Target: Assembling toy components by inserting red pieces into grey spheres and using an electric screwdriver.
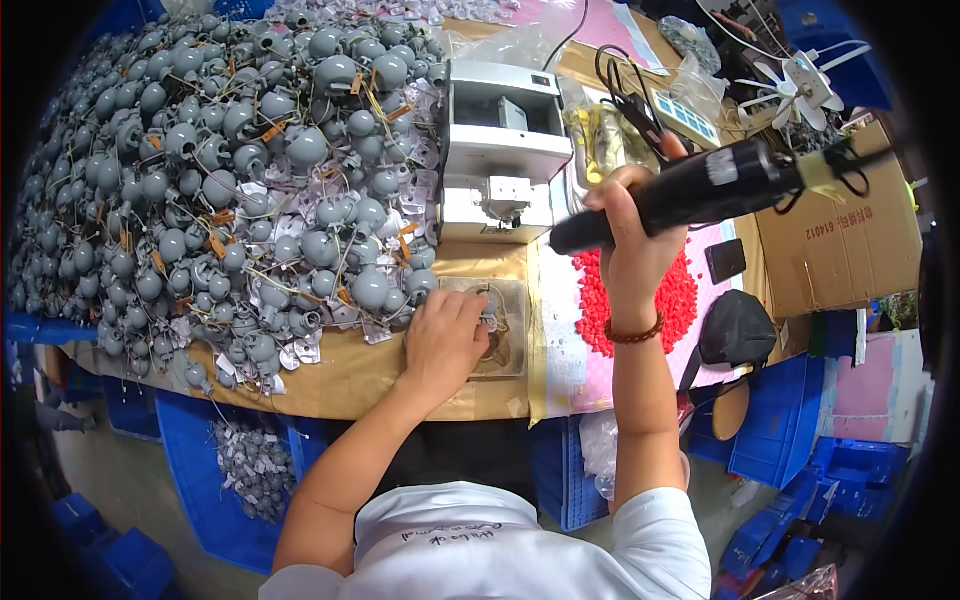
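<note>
A small grey rounded part (490, 306) lies on a flat square plate (510, 360) near the front edge of the table, under the bent fingertips of the left hand (445, 333); those fingers cover much of it, so I cannot tell whether they pinch it or only rest there. The right hand (642, 255) has its fingers wrapped around a thick black cylindrical tool (700, 187), raised over the table; its corded rear end is blurred, and its body hides part of what lies behind.

Behind the plate stands a white-and-grey metal machine (505, 150) with an open upper compartment, its contents shadowed; beside it, a pale shallow tray (577, 170) holds yellow items hard to make out, partly behind the right hand. A deep blue plastic bin (190, 480) below the table holds more grey parts; a brown cardboard box (850, 235) stands at the right, its inside out of sight; blue plastic crates (845, 495) crowd the grey floor, bent and cut by the dark rim.

Tan sheeting (350, 385) covers the table's front; a great heap of grey round plastic parts (220, 185) with wires and orange tags fills the left; small bright-red pieces (675, 300) lie heaped on pink sheeting (590, 385).
</note>
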{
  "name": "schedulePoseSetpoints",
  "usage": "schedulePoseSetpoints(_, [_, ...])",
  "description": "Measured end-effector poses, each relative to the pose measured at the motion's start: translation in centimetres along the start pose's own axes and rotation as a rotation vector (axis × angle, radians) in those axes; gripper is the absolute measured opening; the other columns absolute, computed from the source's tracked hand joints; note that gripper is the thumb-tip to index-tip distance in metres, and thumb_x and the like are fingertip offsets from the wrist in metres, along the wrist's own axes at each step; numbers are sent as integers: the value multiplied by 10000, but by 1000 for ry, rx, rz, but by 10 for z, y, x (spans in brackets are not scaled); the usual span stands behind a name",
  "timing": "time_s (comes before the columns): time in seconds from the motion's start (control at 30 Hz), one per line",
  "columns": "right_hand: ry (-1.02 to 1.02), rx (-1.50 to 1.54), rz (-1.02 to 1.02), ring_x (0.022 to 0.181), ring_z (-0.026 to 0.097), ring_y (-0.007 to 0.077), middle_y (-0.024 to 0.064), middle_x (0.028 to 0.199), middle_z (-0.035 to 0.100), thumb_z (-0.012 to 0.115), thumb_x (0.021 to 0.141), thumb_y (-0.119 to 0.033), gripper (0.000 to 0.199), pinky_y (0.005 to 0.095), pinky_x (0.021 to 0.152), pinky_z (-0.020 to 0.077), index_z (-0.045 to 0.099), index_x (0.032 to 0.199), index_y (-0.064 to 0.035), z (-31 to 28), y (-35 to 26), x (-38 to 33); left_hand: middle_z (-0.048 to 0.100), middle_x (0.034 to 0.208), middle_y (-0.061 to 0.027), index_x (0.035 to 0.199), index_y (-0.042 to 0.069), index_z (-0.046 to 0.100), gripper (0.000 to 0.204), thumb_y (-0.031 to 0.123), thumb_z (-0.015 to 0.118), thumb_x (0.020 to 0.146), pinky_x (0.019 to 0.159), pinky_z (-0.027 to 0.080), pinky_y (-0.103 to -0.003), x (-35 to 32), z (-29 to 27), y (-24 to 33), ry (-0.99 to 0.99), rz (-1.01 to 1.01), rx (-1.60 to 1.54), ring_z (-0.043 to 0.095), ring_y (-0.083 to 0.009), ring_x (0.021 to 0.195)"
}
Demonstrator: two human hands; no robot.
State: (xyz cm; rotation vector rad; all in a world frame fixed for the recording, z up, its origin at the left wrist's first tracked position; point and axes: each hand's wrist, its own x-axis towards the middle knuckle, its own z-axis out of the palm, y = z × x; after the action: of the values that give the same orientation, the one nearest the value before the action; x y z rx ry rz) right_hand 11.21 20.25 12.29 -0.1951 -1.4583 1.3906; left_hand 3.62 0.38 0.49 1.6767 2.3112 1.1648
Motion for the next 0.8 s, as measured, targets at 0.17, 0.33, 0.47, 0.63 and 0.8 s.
schedulePoseSetpoints(0.17, [-58,-98,2,710,670,168,55,832,664,693,890,107,573,331,714,561,447,1402,29,27,18,32,668,1060,-119,1157,39,672,358,83,763,814,838,543,-438,-1,5,2,-50,-89,-48,648,-334,994])
schedulePoseSetpoints(0.33, [-26,-250,182,672,666,154,55,799,678,751,883,4,498,299,680,553,521,1321,52,44,46,51,671,1054,-103,1141,66,676,330,124,746,825,805,548,-437,-3,9,-2,0,-87,-53,662,-314,956])
schedulePoseSetpoints(0.47, [-133,-140,354,665,658,153,69,793,672,765,867,-9,530,297,647,540,525,1332,72,44,37,31,664,1032,-89,1141,80,672,320,141,735,833,797,546,-437,-5,9,-3,17,-103,-64,658,-302,944])
schedulePoseSetpoints(0.63, [-136,-170,367,663,653,168,87,795,670,676,846,102,650,315,665,543,435,1448,65,36,-1,-25,661,1067,-118,1178,55,659,359,126,751,838,830,557,-446,-4,7,0,-45,-147,-65,668,-355,992])
schedulePoseSetpoints(0.8, [-181,-30,275,715,645,101,32,817,671,721,856,116,670,272,683,537,435,1460,68,32,-2,-53,636,1043,-80,1190,96,652,382,132,747,821,790,548,-436,-3,6,1,16,-92,-36,659,-300,954])
